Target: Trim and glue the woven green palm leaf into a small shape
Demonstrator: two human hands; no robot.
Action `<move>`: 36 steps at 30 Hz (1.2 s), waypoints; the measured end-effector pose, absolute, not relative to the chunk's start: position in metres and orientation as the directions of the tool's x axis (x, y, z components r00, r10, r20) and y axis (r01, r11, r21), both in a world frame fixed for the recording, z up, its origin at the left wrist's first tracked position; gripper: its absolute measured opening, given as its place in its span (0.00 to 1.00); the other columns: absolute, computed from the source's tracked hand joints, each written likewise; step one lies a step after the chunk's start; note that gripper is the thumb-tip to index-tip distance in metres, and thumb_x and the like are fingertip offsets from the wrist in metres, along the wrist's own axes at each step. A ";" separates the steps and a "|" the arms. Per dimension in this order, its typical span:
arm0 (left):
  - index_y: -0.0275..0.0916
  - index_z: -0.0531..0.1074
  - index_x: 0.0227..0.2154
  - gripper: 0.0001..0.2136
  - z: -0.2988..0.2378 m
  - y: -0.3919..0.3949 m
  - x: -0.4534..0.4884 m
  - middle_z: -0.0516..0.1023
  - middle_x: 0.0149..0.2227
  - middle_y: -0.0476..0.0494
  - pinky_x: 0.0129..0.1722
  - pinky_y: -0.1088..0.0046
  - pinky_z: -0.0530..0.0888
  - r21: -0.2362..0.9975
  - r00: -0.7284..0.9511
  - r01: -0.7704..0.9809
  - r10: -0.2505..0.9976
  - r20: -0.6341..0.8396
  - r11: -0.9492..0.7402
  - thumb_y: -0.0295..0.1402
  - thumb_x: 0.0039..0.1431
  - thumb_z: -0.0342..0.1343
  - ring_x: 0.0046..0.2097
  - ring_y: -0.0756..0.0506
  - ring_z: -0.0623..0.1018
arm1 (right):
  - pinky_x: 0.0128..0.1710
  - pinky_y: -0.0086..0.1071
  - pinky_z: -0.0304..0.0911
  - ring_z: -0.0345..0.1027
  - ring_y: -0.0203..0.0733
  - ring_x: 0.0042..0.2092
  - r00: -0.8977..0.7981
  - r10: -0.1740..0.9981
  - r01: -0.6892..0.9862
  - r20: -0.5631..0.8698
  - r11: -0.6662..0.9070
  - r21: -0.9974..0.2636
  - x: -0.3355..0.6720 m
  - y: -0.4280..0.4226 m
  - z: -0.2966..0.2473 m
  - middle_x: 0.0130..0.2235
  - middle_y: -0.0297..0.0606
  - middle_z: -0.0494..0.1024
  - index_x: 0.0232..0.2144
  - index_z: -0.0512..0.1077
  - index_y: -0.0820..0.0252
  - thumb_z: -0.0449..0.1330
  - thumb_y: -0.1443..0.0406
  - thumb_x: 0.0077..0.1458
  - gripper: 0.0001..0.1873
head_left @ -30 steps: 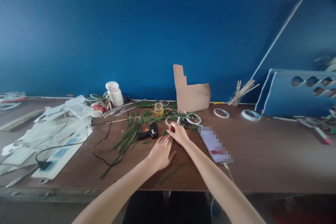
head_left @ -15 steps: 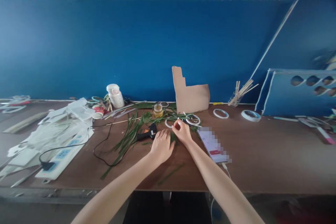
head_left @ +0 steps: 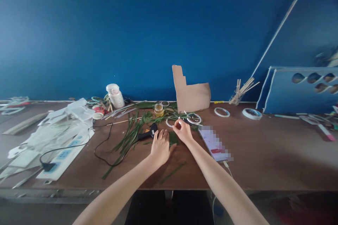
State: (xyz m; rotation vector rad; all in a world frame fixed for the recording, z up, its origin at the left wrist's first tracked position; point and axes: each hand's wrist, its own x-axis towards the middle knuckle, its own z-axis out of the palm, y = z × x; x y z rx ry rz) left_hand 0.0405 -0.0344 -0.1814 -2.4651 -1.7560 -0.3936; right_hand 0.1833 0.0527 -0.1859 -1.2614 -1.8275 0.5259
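You are pressing your left hand (head_left: 160,149) open and flat, fingers slightly spread, on the wooden tabletop (head_left: 264,154) just beside a green leaf strip (head_left: 173,138), while your right hand (head_left: 182,130) is pinching narrowly on a white ring (head_left: 168,123), both arms reaching forward.

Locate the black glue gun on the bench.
In the head view, the black glue gun lies on the wooden bench just beyond the left hand, with long green leaves on its left and a small amber jar beyond it.
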 end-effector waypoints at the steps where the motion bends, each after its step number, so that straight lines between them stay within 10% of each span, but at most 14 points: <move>1: 0.30 0.61 0.55 0.26 -0.180 -0.035 0.038 0.64 0.57 0.30 0.60 0.52 0.47 0.086 0.320 0.932 0.911 0.259 -0.351 0.45 0.61 0.40 0.60 0.35 0.58 | 0.31 0.28 0.59 0.66 0.37 0.28 -0.150 0.907 0.562 0.394 0.406 -0.720 0.184 0.053 -0.186 0.25 0.32 0.71 0.24 0.65 0.57 0.55 0.62 0.49 0.05; 21: 0.38 0.66 0.51 0.18 -0.181 -0.063 0.019 0.71 0.51 0.38 0.56 0.52 0.51 0.089 0.396 0.884 0.837 0.377 -0.458 0.39 0.61 0.45 0.52 0.39 0.66 | 0.32 0.28 0.58 0.66 0.36 0.31 -0.500 0.825 0.494 0.263 0.521 -0.696 0.190 0.057 -0.193 0.29 0.32 0.73 0.27 0.68 0.58 0.62 0.60 0.46 0.09; 36: 0.39 0.67 0.48 0.15 -0.170 -0.062 0.022 0.66 0.51 0.37 0.49 0.57 0.60 0.092 0.390 0.895 0.866 0.314 -0.437 0.38 0.61 0.44 0.50 0.39 0.67 | 0.37 0.29 0.56 0.63 0.38 0.35 -0.358 0.841 0.664 0.405 0.534 -0.523 0.185 0.065 -0.197 0.30 0.35 0.70 0.25 0.63 0.58 0.56 0.74 0.49 0.07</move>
